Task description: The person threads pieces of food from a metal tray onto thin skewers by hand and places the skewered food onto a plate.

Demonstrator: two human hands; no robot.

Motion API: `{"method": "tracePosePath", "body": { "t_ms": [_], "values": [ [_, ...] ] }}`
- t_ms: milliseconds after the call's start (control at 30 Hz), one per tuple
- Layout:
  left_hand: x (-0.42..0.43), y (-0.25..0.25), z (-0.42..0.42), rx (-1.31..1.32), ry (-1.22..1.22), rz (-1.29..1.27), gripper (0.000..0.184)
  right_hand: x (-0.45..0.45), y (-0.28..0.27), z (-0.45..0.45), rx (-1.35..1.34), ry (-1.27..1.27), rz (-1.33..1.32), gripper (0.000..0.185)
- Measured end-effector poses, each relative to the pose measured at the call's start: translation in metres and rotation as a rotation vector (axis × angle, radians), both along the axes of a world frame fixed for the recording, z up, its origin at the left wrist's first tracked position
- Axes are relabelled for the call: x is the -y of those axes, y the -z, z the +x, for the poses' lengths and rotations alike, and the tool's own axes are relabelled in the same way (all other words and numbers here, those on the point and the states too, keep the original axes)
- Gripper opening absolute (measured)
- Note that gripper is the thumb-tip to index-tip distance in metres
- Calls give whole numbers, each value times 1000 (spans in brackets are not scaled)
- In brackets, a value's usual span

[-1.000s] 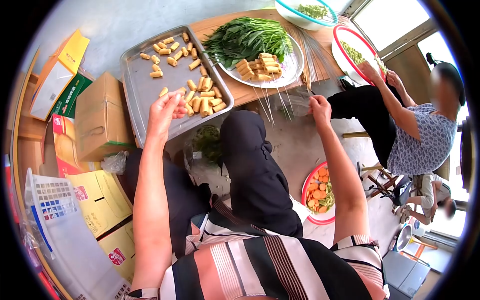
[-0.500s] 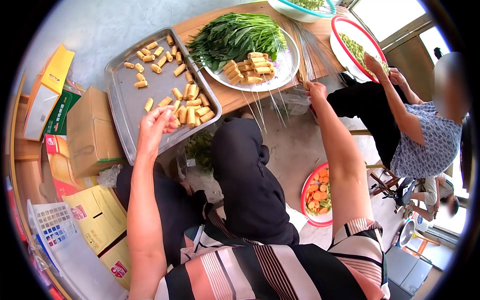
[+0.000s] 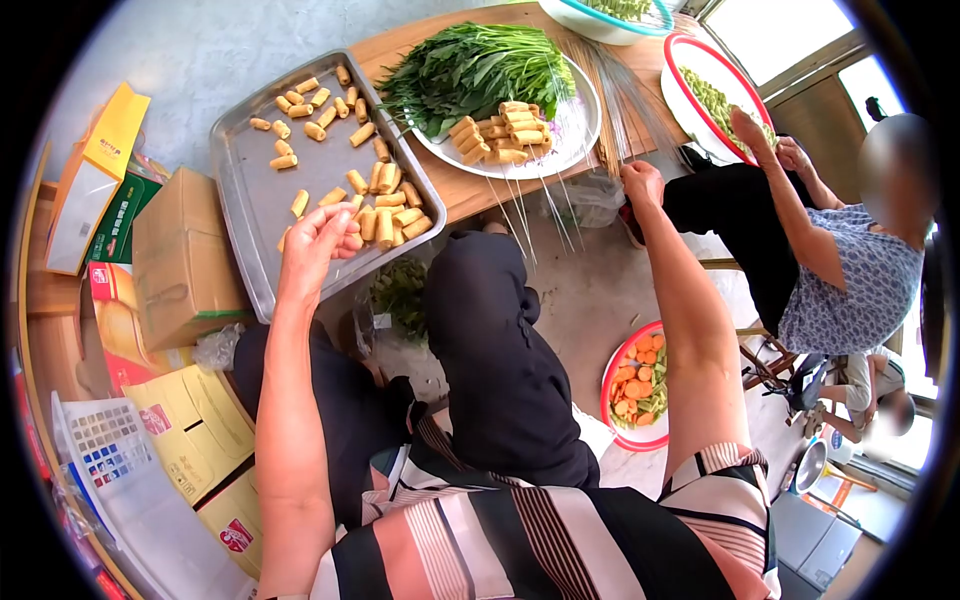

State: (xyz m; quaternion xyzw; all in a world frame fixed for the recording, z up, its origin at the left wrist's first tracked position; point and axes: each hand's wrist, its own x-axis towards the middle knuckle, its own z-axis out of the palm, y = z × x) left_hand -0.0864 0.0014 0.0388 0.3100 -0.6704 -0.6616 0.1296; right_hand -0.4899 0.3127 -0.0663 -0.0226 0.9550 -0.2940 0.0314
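Note:
My left hand (image 3: 318,243) is over the near edge of a metal tray (image 3: 262,215), its fingers pinched together; what they hold, if anything, is too small to tell. Short tan rolls (image 3: 385,222) lie in a heap beside it, with others scattered farther back. My right hand (image 3: 642,183) is closed at the ends of a bundle of thin skewers (image 3: 618,95) on the wooden table; its grip is partly hidden. Between the hands, a white plate (image 3: 588,110) bears leafy greens (image 3: 480,75) and stacked skewered rolls (image 3: 510,133), the skewers sticking out toward me.
A person (image 3: 850,260) at the right reaches into a red-rimmed bowl (image 3: 705,100). A teal-rimmed bowl (image 3: 600,28) stands at the back. On the floor is a basin of cut carrots (image 3: 640,385). Cardboard boxes (image 3: 185,255) stand at the left; another person (image 3: 870,395) is far right.
My right hand has moved up from beside the table to the skewer bundle's ends and closed there. The view has shifted slightly; my left hand stays near the roll heap.

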Motion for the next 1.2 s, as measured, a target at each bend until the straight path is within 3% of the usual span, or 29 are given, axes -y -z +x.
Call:
{"method": "tracePosePath", "body": {
  "t_ms": [100, 167, 200, 300, 400, 600, 767, 933, 1000, 1067, 1200],
  "values": [
    [2, 0, 3, -20, -6, -1, 32, -5, -12, 10, 39, -55, -132, 15],
    [1, 0, 4, -28, -10, 6, 32, -6, -28, 23, 338, -68, -409, 13],
    [1, -1, 5, -31, -17, 13, 32, -7, -34, 31, 330, -73, -409, 13],
    [2, -3, 10, -60, -41, 34, 31, -9, -42, 48, 775, -78, -917, 11],
    [1, -6, 13, -76, -57, 28, 31, -6, -45, 59, 854, -58, -952, 13],
    [2, -6, 24, -80, -64, 32, 30, 11, -40, 53, 656, -63, -804, 11],
    [6, -6, 29, -52, -89, 24, 30, 23, -21, 27, 511, 75, -612, 8],
    [4, -12, 20, -61, -78, 19, 31, 23, -33, 35, 568, 91, -843, 10],
    [4, -8, 16, -119, -98, 50, 31, 19, -45, 51, 711, -60, -1172, 11],
    [6, -6, 18, -164, -140, 67, 31, 18, -72, 82, 707, -167, -1268, 11],
    [9, -5, 18, -229, -124, 169, 31, 39, -148, 167, 553, -476, -1084, 12]
  ]
}}
